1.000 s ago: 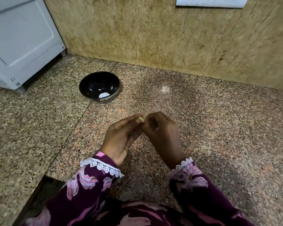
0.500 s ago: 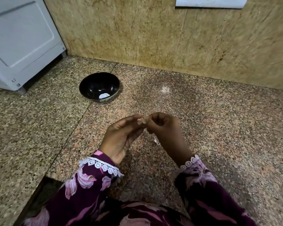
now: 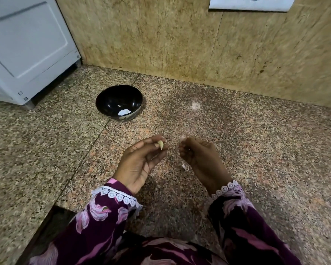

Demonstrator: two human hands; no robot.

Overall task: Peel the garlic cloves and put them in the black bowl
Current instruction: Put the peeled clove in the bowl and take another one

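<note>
Pale and bare, the clove (image 3: 161, 144) now sits pinched at the tips of my left hand (image 3: 141, 163), between thumb and first fingers. Half a second ago both hands were pressed together over it, picking at the skin. Now they have pulled apart, with a gap of table (image 3: 256, 150) showing between them.

My right hand (image 3: 199, 159) has come away with the skin (image 3: 182, 139). Its fingers are curled, and a thin see-through scrap pokes up from the fingertips. Another bit of skin (image 3: 185, 166) shows just under that hand; I cannot tell if it hangs from the fingers or lies on the table.

I think this means the peeling of this clove is done, or close to done. It looks clean and yellow-white, though its far side is hidden from me.

The bowl (image 3: 119, 102) is up ahead and to the left, well apart from both hands. It has something white in the bottom, maybe a clove, maybe a reflection of light.

Next I would carry the clove forward and left and let it drop in the bowl. The clove is small and smooth, so it could slip out on the way.
</note>
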